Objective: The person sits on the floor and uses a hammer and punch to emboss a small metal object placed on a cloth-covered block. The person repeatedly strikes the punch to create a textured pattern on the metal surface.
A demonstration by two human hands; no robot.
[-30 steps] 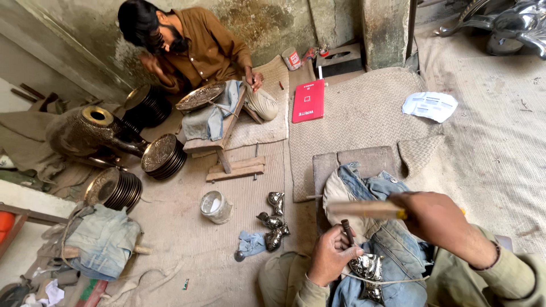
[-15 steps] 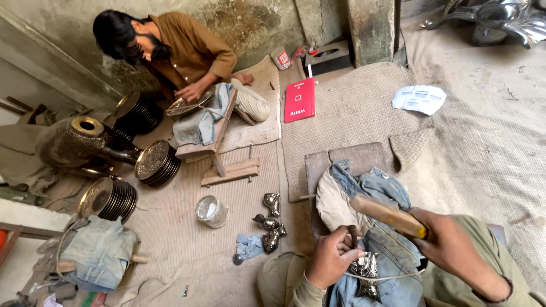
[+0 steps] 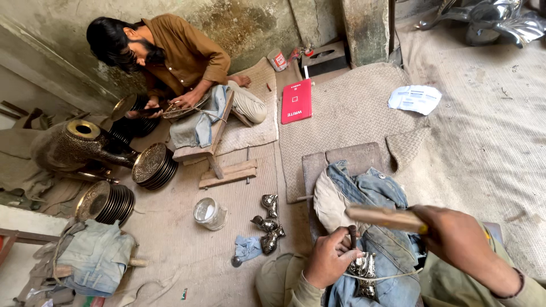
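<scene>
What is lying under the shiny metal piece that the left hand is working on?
Under the shiny metal piece lies folded blue denim cloth, draped over a block. The left hand holds a punch on the piece; the right hand holds a wooden handle. The block itself is mostly covered.

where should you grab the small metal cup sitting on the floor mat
Take the small metal cup around its outer wall, coming from above. It stands roughly upright with its open mouth facing up and shows no handle, so the round side is the only real grip. Come in on its left side, where the floor is bare; the shiny metal castings lie close on its right.
</scene>
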